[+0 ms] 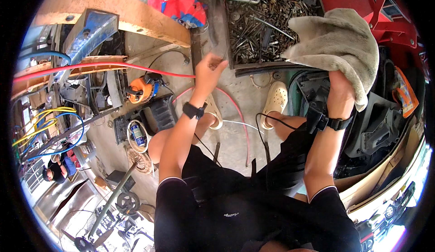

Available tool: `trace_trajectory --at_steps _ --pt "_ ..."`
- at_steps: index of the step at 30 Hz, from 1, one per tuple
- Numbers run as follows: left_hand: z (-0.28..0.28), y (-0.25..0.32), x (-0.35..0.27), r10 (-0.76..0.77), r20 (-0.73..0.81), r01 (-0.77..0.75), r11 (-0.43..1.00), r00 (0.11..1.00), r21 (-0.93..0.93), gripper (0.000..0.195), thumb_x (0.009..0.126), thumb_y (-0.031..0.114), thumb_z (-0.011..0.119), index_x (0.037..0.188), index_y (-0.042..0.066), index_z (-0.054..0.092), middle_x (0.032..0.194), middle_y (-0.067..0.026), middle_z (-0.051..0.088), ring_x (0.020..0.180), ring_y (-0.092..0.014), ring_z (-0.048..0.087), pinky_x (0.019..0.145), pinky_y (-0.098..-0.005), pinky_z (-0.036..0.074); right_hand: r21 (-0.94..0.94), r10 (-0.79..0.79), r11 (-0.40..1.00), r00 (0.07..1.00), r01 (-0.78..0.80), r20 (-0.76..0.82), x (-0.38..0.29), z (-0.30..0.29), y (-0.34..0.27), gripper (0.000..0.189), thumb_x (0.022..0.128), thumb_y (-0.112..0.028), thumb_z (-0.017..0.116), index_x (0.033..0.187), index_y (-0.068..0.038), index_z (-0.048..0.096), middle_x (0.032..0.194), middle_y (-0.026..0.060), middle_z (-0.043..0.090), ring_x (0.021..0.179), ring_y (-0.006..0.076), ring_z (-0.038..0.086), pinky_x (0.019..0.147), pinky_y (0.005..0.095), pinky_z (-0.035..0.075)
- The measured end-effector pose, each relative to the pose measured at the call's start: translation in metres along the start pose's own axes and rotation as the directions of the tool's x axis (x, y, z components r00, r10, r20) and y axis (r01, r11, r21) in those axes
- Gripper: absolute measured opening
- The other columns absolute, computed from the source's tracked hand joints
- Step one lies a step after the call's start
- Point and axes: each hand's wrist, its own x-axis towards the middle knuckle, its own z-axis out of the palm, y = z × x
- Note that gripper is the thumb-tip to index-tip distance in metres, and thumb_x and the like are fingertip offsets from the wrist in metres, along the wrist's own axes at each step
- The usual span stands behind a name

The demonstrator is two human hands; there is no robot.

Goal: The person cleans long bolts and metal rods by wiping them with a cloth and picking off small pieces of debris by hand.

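Observation:
A grey-brown cloth (340, 44) drapes over my right hand (341, 82), which holds it up at the right. The cloth hides the fingers of that hand. My left hand (209, 72) hovers over the concrete floor with its fingers loosely curled; whether anything small sits in them cannot be told. Behind the left hand and forearm runs a red hose (153, 70). Beyond the hands lies a shallow tray (234, 66) heaped with bolts and other metal hardware (256, 36). A thin metal rod (273, 28) rests on the heap.
Left stand an orange steel beam (146, 21), a blue metal bracket (85, 31), an orange-cased tool (140, 90) and a white basket (146, 139) holding a spray can (137, 134). Black plastic panels (377, 126) crowd the right. Another person (56, 170) is at far left.

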Motion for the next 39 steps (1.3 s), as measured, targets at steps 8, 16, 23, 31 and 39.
trace_trajectory --at_steps 8,16,23,31,39 --pt "0.089 -0.136 0.043 -0.05 -0.02 0.051 0.999 0.999 0.019 0.019 0.084 0.015 0.071 0.089 0.001 0.058 0.078 -0.0061 0.065 0.072 -0.013 0.061 0.062 -0.0289 0.049 0.051 -0.023 0.998 0.996 0.027 -0.084 0.007 -0.011 -0.013 0.046 0.074 -0.025 0.064 0.112 0.0 0.055 0.107 0.0114 0.057 0.098 0.0274 0.054 0.085 0.0368 0.044" --pt "0.143 -0.143 0.076 0.003 -0.036 0.011 0.923 0.999 0.384 0.016 0.081 0.008 0.069 0.092 0.001 0.06 0.083 -0.0144 0.067 0.075 -0.027 0.065 0.069 -0.0389 0.052 0.059 -0.013 0.998 0.99 0.021 -0.142 0.019 -0.022 -0.019 0.047 0.076 -0.026 0.062 0.114 -0.001 0.054 0.11 0.0115 0.056 0.101 0.0275 0.052 0.087 0.0375 0.042" --pt "0.147 -0.14 0.102 -0.02 0.052 -0.005 0.896 0.998 0.444 0.021 0.081 -0.004 0.06 0.101 0.002 0.057 0.088 -0.0173 0.064 0.08 -0.036 0.061 0.067 -0.047 0.051 0.072 0.011 0.997 0.983 0.003 -0.183 0.018 -0.023 -0.014 0.047 0.078 -0.027 0.06 0.116 -0.001 0.052 0.113 0.0116 0.054 0.103 0.0277 0.051 0.089 0.0381 0.041" --pt "0.158 -0.152 0.12 0.063 0.193 -0.19 0.607 0.979 0.771 0.038 0.079 0.009 0.071 0.114 0.005 0.058 0.115 -0.0159 0.056 0.108 -0.036 0.05 0.087 -0.0485 0.046 0.064 0.001 0.998 0.979 0.012 -0.206 0.02 -0.025 -0.015 0.048 0.08 -0.028 0.058 0.118 -0.002 0.051 0.116 0.0117 0.053 0.106 0.0278 0.049 0.091 0.0388 0.039" --pt "0.15 -0.13 0.138 -0.092 0.383 -0.313 0.421 0.919 0.852 0.049 0.077 0.022 0.076 0.12 0.011 0.056 0.123 -0.0117 0.053 0.118 -0.033 0.044 0.096 -0.0465 0.042 0.064 -0.013 0.998 0.978 0.027 -0.209 0.027 -0.024 -0.014 0.048 0.081 -0.03 0.056 0.121 -0.002 0.05 0.119 0.0118 0.051 0.109 0.028 0.047 0.093 0.0395 0.038"
